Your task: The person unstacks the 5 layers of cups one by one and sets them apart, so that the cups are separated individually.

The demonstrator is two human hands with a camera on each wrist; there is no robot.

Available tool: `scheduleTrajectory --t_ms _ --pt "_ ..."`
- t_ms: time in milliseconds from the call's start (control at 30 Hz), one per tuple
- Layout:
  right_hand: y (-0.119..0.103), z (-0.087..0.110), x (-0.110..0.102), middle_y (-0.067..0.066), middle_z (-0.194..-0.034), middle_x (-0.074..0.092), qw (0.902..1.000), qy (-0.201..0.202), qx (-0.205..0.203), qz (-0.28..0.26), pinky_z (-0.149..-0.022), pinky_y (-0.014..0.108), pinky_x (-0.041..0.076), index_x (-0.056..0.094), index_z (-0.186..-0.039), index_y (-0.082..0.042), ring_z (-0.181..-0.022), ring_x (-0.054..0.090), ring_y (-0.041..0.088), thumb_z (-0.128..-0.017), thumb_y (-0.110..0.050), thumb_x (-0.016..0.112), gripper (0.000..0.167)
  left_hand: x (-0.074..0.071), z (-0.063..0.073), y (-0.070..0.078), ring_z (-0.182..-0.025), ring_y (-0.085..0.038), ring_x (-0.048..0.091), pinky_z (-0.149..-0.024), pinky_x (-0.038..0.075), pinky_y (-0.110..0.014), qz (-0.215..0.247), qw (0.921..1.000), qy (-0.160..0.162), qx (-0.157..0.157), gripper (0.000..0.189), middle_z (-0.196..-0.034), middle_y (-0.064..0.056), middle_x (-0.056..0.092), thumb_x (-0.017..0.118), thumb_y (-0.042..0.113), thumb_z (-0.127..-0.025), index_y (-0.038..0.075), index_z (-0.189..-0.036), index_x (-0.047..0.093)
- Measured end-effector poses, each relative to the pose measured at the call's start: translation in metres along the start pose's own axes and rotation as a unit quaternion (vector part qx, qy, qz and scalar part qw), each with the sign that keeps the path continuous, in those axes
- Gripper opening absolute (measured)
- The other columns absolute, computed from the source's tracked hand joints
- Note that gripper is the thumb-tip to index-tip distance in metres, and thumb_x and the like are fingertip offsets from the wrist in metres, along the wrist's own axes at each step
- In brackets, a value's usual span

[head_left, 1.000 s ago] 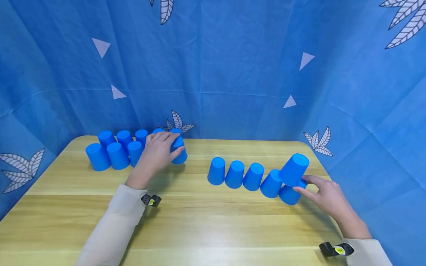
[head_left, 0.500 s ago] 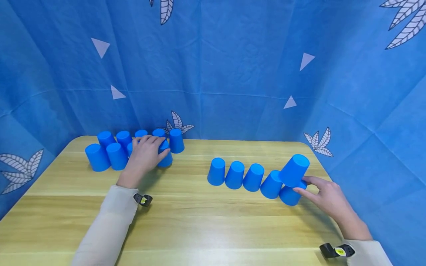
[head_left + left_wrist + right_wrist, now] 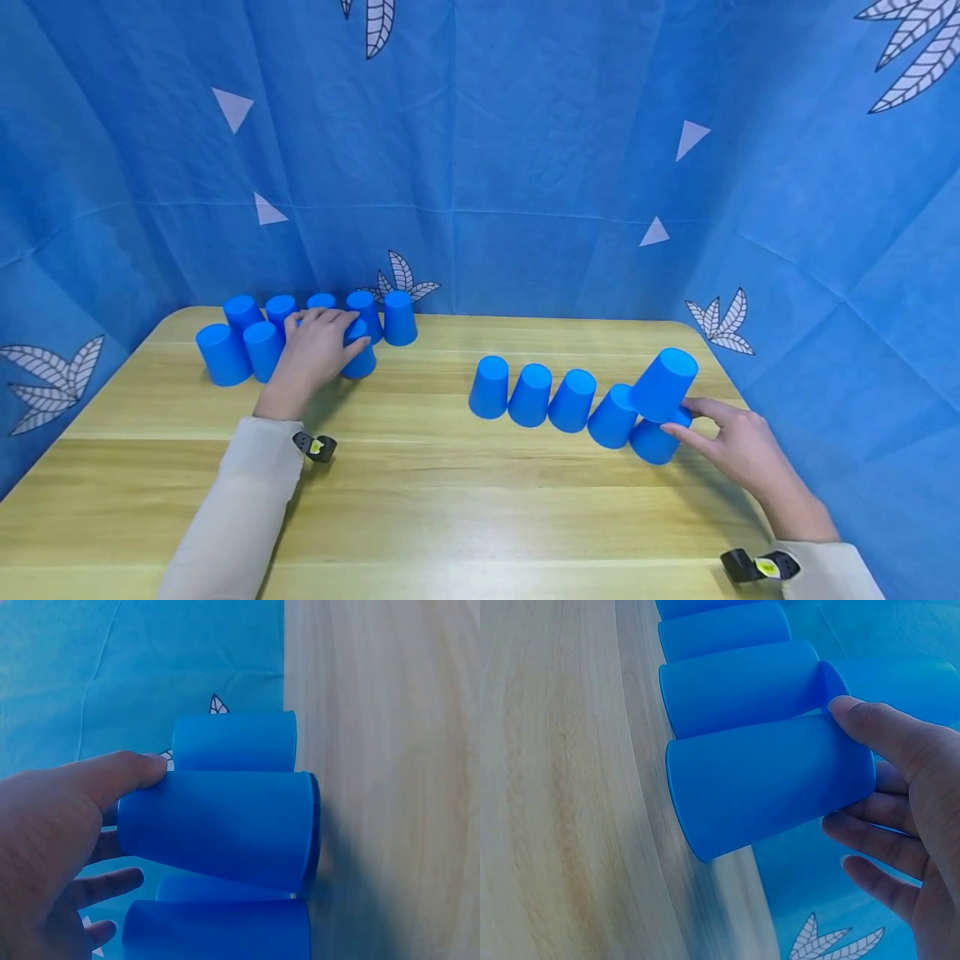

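Note:
In the head view my left hand (image 3: pixel 315 346) grips an upside-down blue cup (image 3: pixel 360 357) at the front of the left group. The left wrist view shows the thumb along the upper side of this cup (image 3: pixel 217 825), with some fingers behind it; whether its rim touches the table cannot be told. My right hand (image 3: pixel 738 442) holds the end cup (image 3: pixel 654 442) of the right row between thumb and fingers, near its base. Across that end cup and its neighbour (image 3: pixel 611 417) rests another upside-down cup (image 3: pixel 663 385). My left hand hides part of the left group.
A back row of several cups, among them the rightmost cup (image 3: pixel 400 318), stands near the table's (image 3: pixel 480 517) far edge. Two front cups, one being the leftmost cup (image 3: pixel 223 355), are visible left of my hand. A blue patterned cloth (image 3: pixel 480 150) hangs behind.
My left hand has moved left with its cup, toward the other front cups, uncovering the back row's right end. The right hand and the cups beside it have stayed in place.

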State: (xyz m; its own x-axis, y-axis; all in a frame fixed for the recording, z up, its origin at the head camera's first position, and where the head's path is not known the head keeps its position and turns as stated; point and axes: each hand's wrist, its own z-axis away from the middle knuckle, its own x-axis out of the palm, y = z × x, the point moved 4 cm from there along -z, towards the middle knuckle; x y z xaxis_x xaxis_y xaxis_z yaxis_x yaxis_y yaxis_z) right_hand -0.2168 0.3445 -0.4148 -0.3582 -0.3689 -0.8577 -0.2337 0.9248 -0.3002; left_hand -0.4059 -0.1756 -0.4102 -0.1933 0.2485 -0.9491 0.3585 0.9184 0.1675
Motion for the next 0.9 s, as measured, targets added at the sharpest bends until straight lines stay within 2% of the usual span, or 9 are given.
scheduleTrajectory --t_ms 300,533,733,900 --pt "0.0 -0.001 0.0 0.018 -0.098 0.072 1.0 0.0 -0.001 0.002 -0.057 0.036 0.048 0.072 -0.107 0.0 -0.056 0.049 0.005 -0.082 -0.029 0.08 0.04 0.002 0.001 -0.004 -0.132 -0.045 0.036 -0.104 0.017 -0.067 0.003 1.0 0.0 -0.008 0.058 -0.137 -0.022 0.053 0.067 0.037 -0.093 0.003 -0.138 0.053" --pt "-0.001 -0.001 0.0 0.02 -0.1 0.072 0.9999 -0.006 0.007 0.005 -0.057 0.036 0.047 0.071 -0.109 0.001 -0.053 0.046 0.005 -0.082 -0.031 0.08 0.043 0.001 0.003 -0.004 -0.131 -0.044 0.038 -0.104 0.019 -0.067 0.004 0.9999 0.014 -0.005 0.057 -0.135 -0.022 0.054 0.069 0.035 -0.092 0.004 -0.137 0.054" --pt "-0.001 -0.001 -0.001 0.02 -0.101 0.071 0.9999 -0.009 0.008 0.002 -0.062 0.045 0.051 0.071 -0.109 0.002 -0.062 0.058 0.015 -0.082 -0.031 0.08 0.043 -0.003 0.003 0.002 -0.132 -0.044 0.037 -0.103 0.019 -0.067 0.009 0.9999 0.011 -0.002 0.058 -0.138 -0.022 0.052 0.065 0.04 -0.094 0.005 -0.139 0.053" --pt "-0.001 -0.001 -0.001 0.021 -0.101 0.071 0.9998 -0.014 0.012 0.003 -0.062 0.048 0.051 0.07 -0.11 0.002 -0.064 0.058 0.016 -0.083 -0.033 0.079 0.045 -0.01 0.002 0.015 -0.132 -0.044 0.037 -0.102 0.021 -0.066 0.028 0.9995 0.016 0.009 0.058 -0.139 -0.021 0.051 0.063 0.042 -0.094 0.006 -0.139 0.053"
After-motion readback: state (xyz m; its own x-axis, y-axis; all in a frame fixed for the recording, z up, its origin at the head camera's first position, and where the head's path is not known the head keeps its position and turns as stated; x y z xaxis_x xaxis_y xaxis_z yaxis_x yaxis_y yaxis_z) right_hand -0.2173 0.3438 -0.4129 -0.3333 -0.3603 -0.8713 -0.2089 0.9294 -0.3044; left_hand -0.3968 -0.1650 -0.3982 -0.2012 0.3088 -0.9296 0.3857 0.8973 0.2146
